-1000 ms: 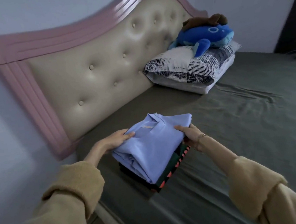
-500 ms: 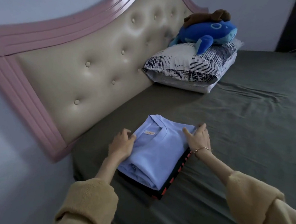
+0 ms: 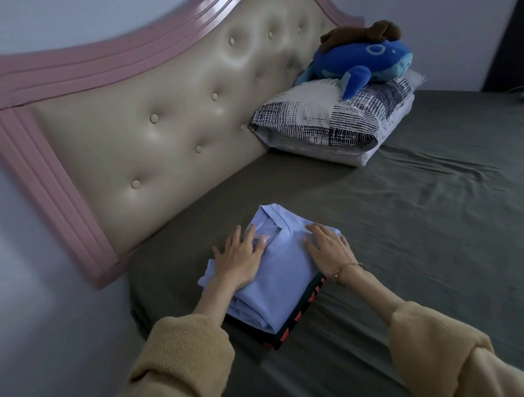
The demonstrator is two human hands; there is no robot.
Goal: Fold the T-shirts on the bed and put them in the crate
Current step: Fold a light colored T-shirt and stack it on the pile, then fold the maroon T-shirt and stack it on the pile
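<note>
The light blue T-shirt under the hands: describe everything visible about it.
The light blue T-shirt is folded into a compact rectangle of soft, plain fabric, its ribbed neckline facing up toward the headboard. It lies flat on a dark folded garment with red markings, near the corner of the bed. The left hand and right hand press flat on top, fingers straight.

From my remote seat I see two arms in loose, mustard-yellow sleeves point(image 3: 183, 368) of a fuzzy, knitted-looking fabric; the cuffs are thick and bunched, pushed back so both forearms are bare; the right hand point(image 3: 329, 249) has a thin gold-coloured chain bracelet point(image 3: 346, 268) at the wrist; the left hand point(image 3: 240, 259) wears nothing that I can make out.
</note>
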